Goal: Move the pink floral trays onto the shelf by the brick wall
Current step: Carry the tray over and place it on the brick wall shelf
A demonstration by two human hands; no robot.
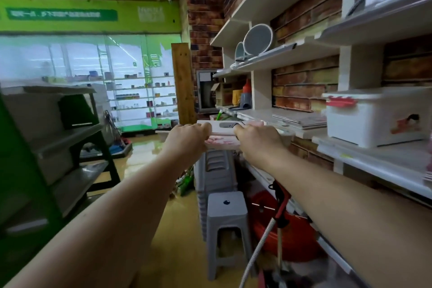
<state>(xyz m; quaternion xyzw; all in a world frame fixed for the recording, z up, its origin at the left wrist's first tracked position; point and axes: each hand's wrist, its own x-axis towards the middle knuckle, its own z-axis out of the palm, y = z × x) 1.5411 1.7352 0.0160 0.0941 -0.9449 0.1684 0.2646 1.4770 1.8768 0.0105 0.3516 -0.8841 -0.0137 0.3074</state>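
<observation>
A stack of pink floral trays (222, 142) is held out at chest height between both hands, in front of the white shelf (304, 132) by the brick wall (301, 91). My left hand (187, 138) grips the stack's left edge and my right hand (257, 138) grips its right edge. The top tray (224, 126) shows a pale rim with a grey slot handle. The far ends of the trays reach over the shelf's front edge. Flat grey-white trays (301, 119) lie on that shelf behind them.
A white lidded box (378, 117) with a red latch sits on the shelf at right. Below stand a grey plastic stool (226, 215), stacked grey stools (215, 170), a red tub (289, 231) and a red-handled mop (280, 208). A dark shelving rack (70, 147) stands left.
</observation>
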